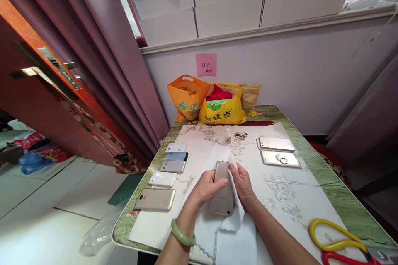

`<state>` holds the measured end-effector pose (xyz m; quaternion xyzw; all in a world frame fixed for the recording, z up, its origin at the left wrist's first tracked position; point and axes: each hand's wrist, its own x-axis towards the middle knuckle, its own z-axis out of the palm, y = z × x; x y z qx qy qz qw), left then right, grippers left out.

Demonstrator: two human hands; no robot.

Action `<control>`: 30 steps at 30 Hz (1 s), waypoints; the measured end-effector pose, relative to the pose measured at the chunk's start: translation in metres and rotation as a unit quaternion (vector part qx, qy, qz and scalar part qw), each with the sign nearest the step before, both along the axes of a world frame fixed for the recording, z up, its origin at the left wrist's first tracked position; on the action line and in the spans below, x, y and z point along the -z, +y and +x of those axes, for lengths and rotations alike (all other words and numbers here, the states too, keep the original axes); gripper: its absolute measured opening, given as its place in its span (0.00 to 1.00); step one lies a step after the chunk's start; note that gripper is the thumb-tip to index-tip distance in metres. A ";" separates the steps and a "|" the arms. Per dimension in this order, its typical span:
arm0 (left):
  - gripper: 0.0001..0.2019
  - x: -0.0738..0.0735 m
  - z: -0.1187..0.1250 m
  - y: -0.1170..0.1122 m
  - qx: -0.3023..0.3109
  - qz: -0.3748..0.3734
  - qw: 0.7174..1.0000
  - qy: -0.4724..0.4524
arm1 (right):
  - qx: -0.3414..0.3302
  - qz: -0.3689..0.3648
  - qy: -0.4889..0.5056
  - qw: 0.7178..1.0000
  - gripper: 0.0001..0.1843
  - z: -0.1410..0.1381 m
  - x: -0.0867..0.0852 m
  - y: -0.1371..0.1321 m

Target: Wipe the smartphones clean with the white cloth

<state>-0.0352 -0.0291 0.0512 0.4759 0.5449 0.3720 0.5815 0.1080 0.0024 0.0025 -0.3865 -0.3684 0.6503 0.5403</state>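
Note:
A silver smartphone [221, 205] lies back up over a white cloth [236, 244] near the front middle of the table. My left hand [207, 188] grips the phone's left side, thumb across its back. A green bangle [183, 232] circles that wrist. On the phone's right edge, my right hand [244, 184] pinches a fold of the cloth against it. The cloth's jagged edge hangs over the phone's right side and spreads beneath it. The fingers under the phone are hidden.
Several phones line the table's left side, a gold one [154, 199] nearest. Two more phones [280, 158] lie at right. Scissors [338, 236] occupy the front right corner. A small bottle [228, 136], glasses [241, 135], an orange bag [188, 99] and a yellow bag [222, 105] stand farther back.

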 end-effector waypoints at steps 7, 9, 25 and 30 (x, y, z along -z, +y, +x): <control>0.21 0.009 0.022 0.014 -0.171 0.089 0.980 -0.055 | -0.069 0.026 -0.014 0.997 0.27 -0.002 0.004 -0.004; 0.22 0.006 0.022 0.022 -0.244 0.109 0.960 -0.085 | -0.104 0.071 -0.050 0.991 0.26 -0.003 0.004 -0.008; 0.20 0.004 0.015 0.015 -0.121 0.121 0.978 0.118 | -0.087 -0.010 0.033 0.996 0.24 -0.004 -0.002 -0.009; 0.18 0.001 0.007 0.009 0.040 0.055 0.989 0.132 | -0.030 -0.075 0.090 0.993 0.26 0.000 -0.012 -0.005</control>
